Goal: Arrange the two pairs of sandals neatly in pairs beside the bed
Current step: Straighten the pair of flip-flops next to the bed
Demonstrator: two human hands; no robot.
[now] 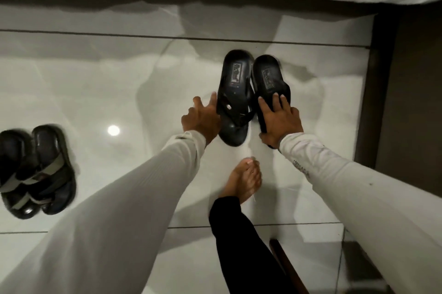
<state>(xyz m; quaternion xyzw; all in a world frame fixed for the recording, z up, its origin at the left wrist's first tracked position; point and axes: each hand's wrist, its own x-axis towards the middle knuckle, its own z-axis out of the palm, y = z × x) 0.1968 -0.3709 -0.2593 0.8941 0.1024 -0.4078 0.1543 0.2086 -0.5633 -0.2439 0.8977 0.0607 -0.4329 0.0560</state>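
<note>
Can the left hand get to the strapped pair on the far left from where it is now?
Probably yes. The left hand rests open against the black flip-flop, holding nothing, and only bare floor lies between it and the strapped sandals. It may need a lean or step leftward.

Glossy pale tiled floor [114,93] fills most of the frame, dark grout lines crossing it. At centre right a black flip-flop pair [248,93] lies side by side on it. At the left edge sits a dark strapped sandal pair [35,171], touching each other. A bare foot [244,179] stands at lower centre.
</note>
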